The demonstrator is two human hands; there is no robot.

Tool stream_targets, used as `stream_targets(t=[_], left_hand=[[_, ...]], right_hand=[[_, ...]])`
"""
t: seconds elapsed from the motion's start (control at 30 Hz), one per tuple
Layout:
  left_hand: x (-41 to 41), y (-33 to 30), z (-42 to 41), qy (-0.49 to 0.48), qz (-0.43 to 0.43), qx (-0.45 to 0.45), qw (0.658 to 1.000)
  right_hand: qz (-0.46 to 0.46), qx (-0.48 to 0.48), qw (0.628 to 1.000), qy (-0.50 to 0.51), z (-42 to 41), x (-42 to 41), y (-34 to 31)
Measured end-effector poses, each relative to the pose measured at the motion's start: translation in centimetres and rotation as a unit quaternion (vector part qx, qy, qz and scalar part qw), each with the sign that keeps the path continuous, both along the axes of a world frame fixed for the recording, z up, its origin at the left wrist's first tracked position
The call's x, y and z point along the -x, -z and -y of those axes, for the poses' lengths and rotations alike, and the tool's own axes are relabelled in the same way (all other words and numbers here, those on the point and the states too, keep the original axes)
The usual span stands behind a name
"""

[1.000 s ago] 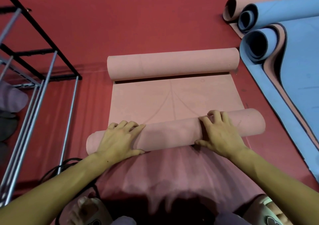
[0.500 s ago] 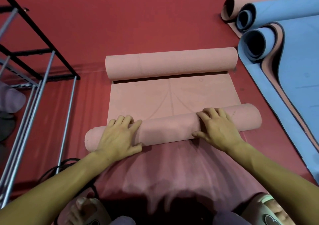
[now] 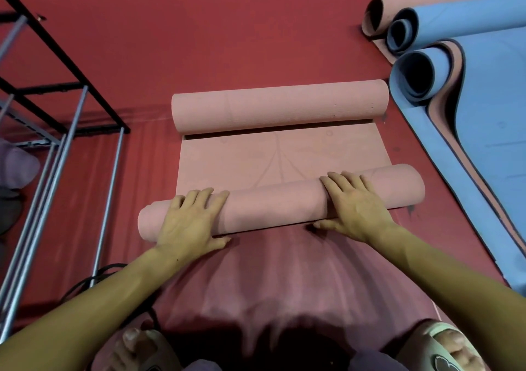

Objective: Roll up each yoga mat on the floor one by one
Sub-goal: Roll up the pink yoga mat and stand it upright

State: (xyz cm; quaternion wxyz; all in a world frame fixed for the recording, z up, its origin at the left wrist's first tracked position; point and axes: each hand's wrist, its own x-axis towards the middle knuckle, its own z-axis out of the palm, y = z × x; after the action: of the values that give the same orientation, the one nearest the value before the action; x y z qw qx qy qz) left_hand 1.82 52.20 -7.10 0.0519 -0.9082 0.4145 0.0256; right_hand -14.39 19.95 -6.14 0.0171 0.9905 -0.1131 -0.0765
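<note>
I have my left hand [image 3: 189,222] and right hand [image 3: 357,208] laid flat, fingers straight, on the near roll [image 3: 279,208] of the pink mat [image 3: 256,157]; its far roll [image 3: 280,104] lies ahead. Blue mats [image 3: 484,86] right, metal rack [image 3: 57,114] left.

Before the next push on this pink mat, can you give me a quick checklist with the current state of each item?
1. Both hands on the near roll: ok. The left hand and the right hand lie flat over it, fingers forward.
2. Hands spaced evenly: ok, one toward each end.
3. Roll square to the mat: not ok. It sits skewed, its right end farther forward and sticking out past the flat strip.
4. Path ahead: ok for now, but the far roll lies at the end of the short flat strip.
5. Room on the right: ok, apart from the blue mats.
6. Tightness of the winding: cannot tell.
</note>
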Motion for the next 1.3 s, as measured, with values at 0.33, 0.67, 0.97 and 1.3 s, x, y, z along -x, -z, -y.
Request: stream_targets(t=[0.33, 0.67, 0.97, 1.3], left_hand=[[-2.0, -0.8, -0.1, 0.03, -0.038, -0.033, 0.998], [-0.8, -1.3, -2.0, 0.046, -0.14, -0.074, 0.986], [-0.9, -2.2, -2.1, 0.078, -0.228, -0.095, 0.966], [-2.6, -2.3, -1.4, 0.049, -0.268, -0.112, 0.956]], right_hand=[[-0.007, 0.019, 1.0, -0.001, 1.0, -0.8, 0.3], [-0.12, -0.036, 0.992, 0.019, -1.1, 1.6, -1.7], [-0.216, -0.102, 0.971, 0.021, -2.0, 2.8, -2.8], [-0.166, -0.161, 0.971, 0.058, -0.7, 1.9, -2.3]])
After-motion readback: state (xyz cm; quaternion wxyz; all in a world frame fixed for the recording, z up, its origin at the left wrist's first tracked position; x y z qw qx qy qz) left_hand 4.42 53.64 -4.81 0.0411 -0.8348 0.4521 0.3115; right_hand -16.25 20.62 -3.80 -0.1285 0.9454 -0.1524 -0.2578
